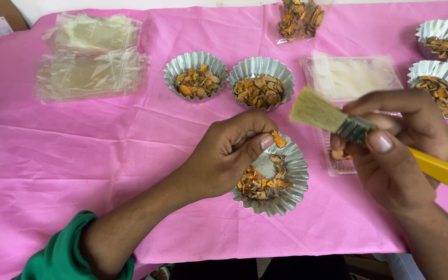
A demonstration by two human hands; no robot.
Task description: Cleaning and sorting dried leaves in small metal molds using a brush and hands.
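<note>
My left hand (224, 155) pinches an orange dried piece (278, 139) over the near foil cup (291, 186), while my right hand (390, 150) has its grip closed on a yellow-handled brush (333, 116). Beyond that cup, two foil cups (257, 67) sit filled; the near one looks about half full.

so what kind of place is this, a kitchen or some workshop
Probably a small hand-packing or sorting table, not a kitchen: a pink cloth covers it, fluted foil cups hold dried orange-brown pieces, and empty clear pouches lie stacked nearby.
</note>
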